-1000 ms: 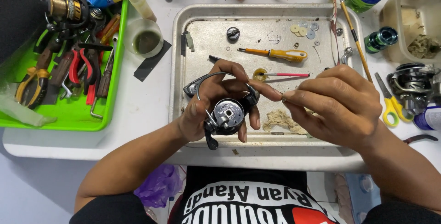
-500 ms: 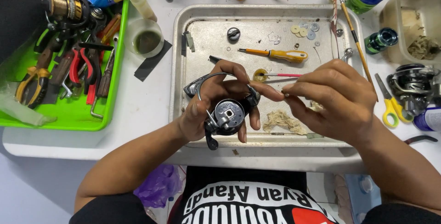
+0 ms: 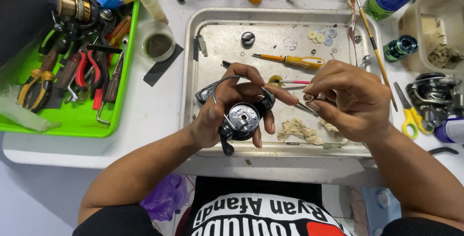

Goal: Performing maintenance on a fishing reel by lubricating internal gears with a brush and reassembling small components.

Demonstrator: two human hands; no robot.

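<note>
Two hands work above a metal tray (image 3: 193, 71). Left hand (image 3: 227, 110) is clamped around a fishing reel (image 3: 241, 120), held over the tray's near edge. Right hand (image 3: 348, 98) pinches a small ring (image 3: 308, 97) between fingertips, just beside the reel. An orange screwdriver (image 3: 290, 60) lies in the tray.

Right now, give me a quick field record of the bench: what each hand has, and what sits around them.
left hand: grips a fishing reel body, open side up
right hand: pinches a small ring-shaped part at the fingertips, close to the left index finger
work surface: metal tray on a white table
in tray: orange-handled screwdriver, small washers, wad of fibre
left of tray: green tray of pliers and tools, cup of dark liquid
right of tray: yellow-handled scissors, another reel
</note>
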